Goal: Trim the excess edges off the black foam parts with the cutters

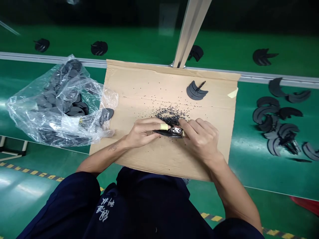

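My left hand (147, 131), with yellow tape on one finger, pinches the left edge of a flat black plastic piece (166, 133) held just above the cardboard sheet (129, 83). Closed at the piece's right end, my right hand (200, 136) grips a small silver metal tool (176, 130) against it. Fingers cover most of the tool, so its exact kind is unclear. Beyond both hands lies a heap of tiny black bits (170, 114), scattered outward over the cardboard. A curved black piece with a thin stem (196, 91) rests farther back on the right.
On the left, a clear plastic bag (27, 103) holds many black discs, and one disc (107, 114) lies by its edge. Loose curved black pieces (266, 109) are piled on the green table (249, 159) at right. A metal post (190, 30) rises behind the cardboard.
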A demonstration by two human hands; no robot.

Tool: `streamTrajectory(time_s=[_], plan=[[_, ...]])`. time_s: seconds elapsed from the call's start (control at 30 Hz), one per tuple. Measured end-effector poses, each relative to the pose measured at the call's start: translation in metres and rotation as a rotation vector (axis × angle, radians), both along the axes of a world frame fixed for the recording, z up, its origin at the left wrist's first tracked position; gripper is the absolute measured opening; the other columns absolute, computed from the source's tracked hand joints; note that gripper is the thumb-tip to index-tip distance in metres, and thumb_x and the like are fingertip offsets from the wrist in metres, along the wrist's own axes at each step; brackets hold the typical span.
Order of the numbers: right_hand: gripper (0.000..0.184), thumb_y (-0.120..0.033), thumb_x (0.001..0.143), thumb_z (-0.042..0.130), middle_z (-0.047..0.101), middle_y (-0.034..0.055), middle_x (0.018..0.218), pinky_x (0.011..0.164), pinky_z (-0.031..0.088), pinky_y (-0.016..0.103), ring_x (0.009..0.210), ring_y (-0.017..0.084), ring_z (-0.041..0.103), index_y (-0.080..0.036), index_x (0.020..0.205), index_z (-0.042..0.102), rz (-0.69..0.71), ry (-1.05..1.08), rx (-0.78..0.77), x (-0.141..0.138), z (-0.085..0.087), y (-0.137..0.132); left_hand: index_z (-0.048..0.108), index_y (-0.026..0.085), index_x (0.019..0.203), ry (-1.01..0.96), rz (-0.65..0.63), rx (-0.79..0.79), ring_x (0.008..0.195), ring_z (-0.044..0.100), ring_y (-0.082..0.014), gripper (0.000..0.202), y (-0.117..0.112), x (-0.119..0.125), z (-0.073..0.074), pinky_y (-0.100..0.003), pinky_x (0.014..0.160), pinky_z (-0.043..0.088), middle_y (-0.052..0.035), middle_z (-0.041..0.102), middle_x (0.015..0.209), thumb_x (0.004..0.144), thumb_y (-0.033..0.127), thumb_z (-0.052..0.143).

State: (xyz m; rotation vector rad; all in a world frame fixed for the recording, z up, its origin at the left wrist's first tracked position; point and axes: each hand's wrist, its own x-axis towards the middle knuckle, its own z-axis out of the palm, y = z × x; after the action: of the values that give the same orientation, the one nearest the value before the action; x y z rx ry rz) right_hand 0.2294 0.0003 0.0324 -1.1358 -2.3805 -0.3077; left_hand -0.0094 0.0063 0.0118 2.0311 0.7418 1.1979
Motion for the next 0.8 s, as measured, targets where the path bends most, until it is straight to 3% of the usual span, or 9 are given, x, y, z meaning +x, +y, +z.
streamTrajectory(time_s=[0.13,0.27,0.37,0.47,0.53,0.63,0.73,0.8], plan=[[0.016,-0.013,0.097,0.055,0.063,0.0002,0.062,0.057,0.031,0.031,0.061,0.013,0.048,-0.016,0.092,0.070,0.049,-0.032,-0.024,0.000,0.002,0.004,0.072,0.022,0.120,0.011,-0.052,0.034,0.098,0.074,-0.0142,0.032,0.002,-0.002,0.000,-0.026,0.083,0.063,-0.0078,0.077,0.106,0.094,0.007,0.062],[0.025,-0.018,0.100,0.048,0.070,0.0029,0.071,0.060,0.038,0.029,0.064,0.014,0.058,-0.018,0.087,0.070,0.127,0.106,-0.279,0.004,-0.005,0.008,0.071,0.020,0.121,0.052,-0.045,0.033,0.098,0.073,-0.0145,0.030,0.002,-0.002,0.004,-0.027,0.083,0.063,-0.0082,0.076,0.107,0.094,0.009,0.061],[0.024,-0.019,0.098,0.046,0.075,0.0058,0.084,0.066,0.046,0.028,0.074,0.016,0.066,-0.018,0.096,0.070,0.145,0.304,-0.470,0.013,-0.010,0.011,0.068,0.019,0.121,0.198,-0.012,-0.013,0.101,0.071,-0.0170,0.027,-0.001,-0.011,0.022,-0.031,0.086,0.061,-0.0088,0.074,0.108,0.096,0.016,0.061],[0.023,-0.030,0.100,0.050,0.074,0.0087,0.086,0.069,0.045,0.031,0.076,0.020,0.064,-0.018,0.096,0.068,0.009,0.259,-0.455,0.025,-0.009,0.015,0.065,0.019,0.122,0.434,-0.022,-0.041,0.100,0.068,-0.0183,0.024,0.008,-0.034,0.051,-0.033,0.085,0.059,-0.0090,0.071,0.107,0.100,0.021,0.056],[0.026,-0.037,0.100,0.050,0.071,0.0100,0.084,0.070,0.042,0.034,0.077,0.023,0.061,-0.017,0.097,0.067,-0.082,0.128,-0.405,0.030,-0.007,0.016,0.064,0.019,0.123,0.597,-0.014,0.001,0.098,0.065,-0.0187,0.024,0.031,-0.052,0.069,-0.032,0.084,0.057,-0.0089,0.069,0.109,0.102,0.023,0.051],[0.026,-0.038,0.098,0.051,0.069,0.0113,0.090,0.072,0.039,0.036,0.082,0.025,0.058,-0.015,0.107,0.062,-0.113,0.029,-0.397,0.036,-0.005,0.014,0.064,0.018,0.124,0.819,0.109,0.138,0.102,0.063,-0.0221,0.030,0.097,-0.072,0.078,-0.036,0.088,0.054,-0.0110,0.066,0.116,0.103,0.022,0.044],[0.027,-0.031,0.094,0.053,0.067,0.0125,0.100,0.076,0.041,0.036,0.087,0.025,0.057,-0.013,0.115,0.056,-0.077,0.061,-0.407,0.041,-0.005,0.008,0.064,0.017,0.130,1.010,0.285,0.230,0.110,0.059,-0.0272,0.039,0.176,-0.078,0.065,-0.042,0.098,0.049,-0.0139,0.064,0.124,0.100,0.021,0.039],[0.024,-0.027,0.093,0.052,0.065,0.0123,0.100,0.077,0.041,0.036,0.088,0.025,0.057,-0.014,0.113,0.057,-0.063,0.064,-0.388,0.044,-0.005,0.005,0.061,0.017,0.136,1.152,0.380,0.161,0.119,0.055,-0.0286,0.044,0.216,-0.076,0.053,-0.043,0.106,0.044,-0.0152,0.062,0.133,0.101,0.021,0.035]])
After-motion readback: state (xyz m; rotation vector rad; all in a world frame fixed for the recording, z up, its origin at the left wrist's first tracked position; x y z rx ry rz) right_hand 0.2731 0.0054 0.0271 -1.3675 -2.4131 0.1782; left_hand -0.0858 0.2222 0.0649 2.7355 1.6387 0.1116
